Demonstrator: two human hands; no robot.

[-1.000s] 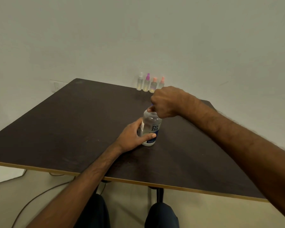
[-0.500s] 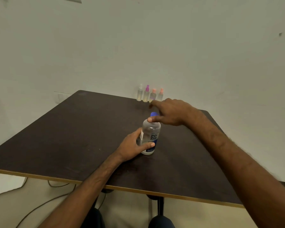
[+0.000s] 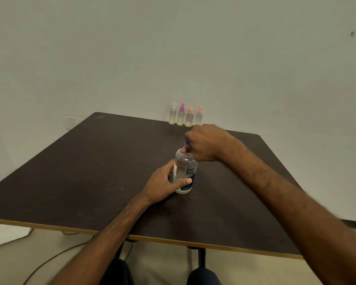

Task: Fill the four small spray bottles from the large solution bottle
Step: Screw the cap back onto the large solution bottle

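The large clear solution bottle point(image 3: 185, 171) stands upright near the middle of the dark table point(image 3: 90, 171). My left hand point(image 3: 162, 183) grips its lower body, thumb across the label. My right hand point(image 3: 203, 141) is curled over the bottle's top and grips the blue cap point(image 3: 186, 143), which is mostly hidden under the fingers. Far behind, at the table's back edge by the wall, stand the small spray bottles in a row: a white-topped one point(image 3: 172, 114), a purple-topped one point(image 3: 181, 115), and two orange-topped ones point(image 3: 189, 118) point(image 3: 199, 116).
A grey wall point(image 3: 173, 48) rises right behind the table. A cable point(image 3: 56, 258) runs over the floor at the lower left, near a white object point(image 3: 6, 233) under the table's front edge. My knees point(image 3: 203, 276) show below the front edge.
My right hand came off the cap with fingers stretched out half a second ago; now it is curled round the cap again. The left hand keeps its hold on the bottle.
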